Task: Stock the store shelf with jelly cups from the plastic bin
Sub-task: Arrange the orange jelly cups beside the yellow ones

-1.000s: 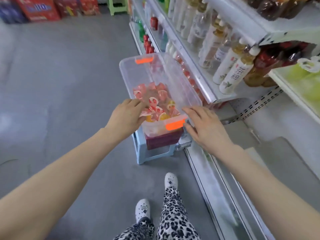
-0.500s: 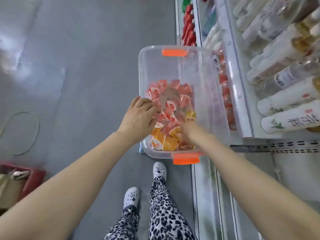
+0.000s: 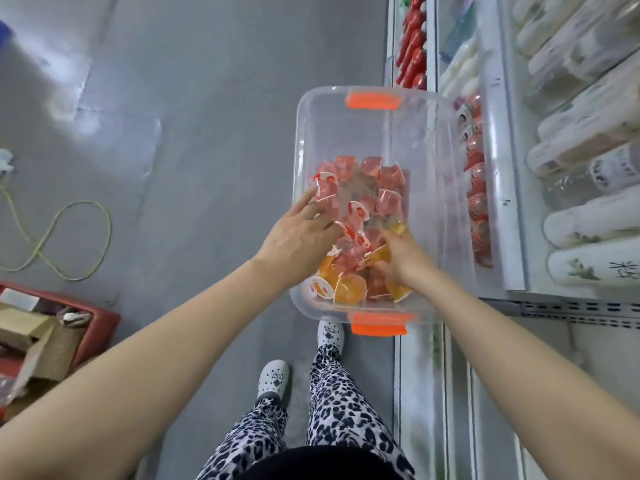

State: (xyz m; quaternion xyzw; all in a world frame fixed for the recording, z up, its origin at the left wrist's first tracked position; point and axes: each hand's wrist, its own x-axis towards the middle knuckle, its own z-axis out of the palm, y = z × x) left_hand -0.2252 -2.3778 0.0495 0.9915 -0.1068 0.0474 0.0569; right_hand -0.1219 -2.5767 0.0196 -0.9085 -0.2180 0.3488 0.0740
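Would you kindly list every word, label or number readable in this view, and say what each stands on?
No text here can be read with certainty.
white bottles: dark characters beside a plant drawing, blurred and cut off by the frame edge.
Lids of the jelly cups: red print, too small to read.
shelf rail: small marks, illegible.
clear bottles: labels blurred.

A clear rectangular plastic bin (image 3: 367,133) with orange latches holds small red and orange jelly cups (image 3: 388,202) heaped at its near end. The left hand (image 3: 298,237) lies over the bin's left rim, fingers spread. The right hand (image 3: 401,261), inside the bin, curls round orange cups. Right of the bin stands a white metal store shelf (image 3: 495,168) carrying white bottles (image 3: 588,220).
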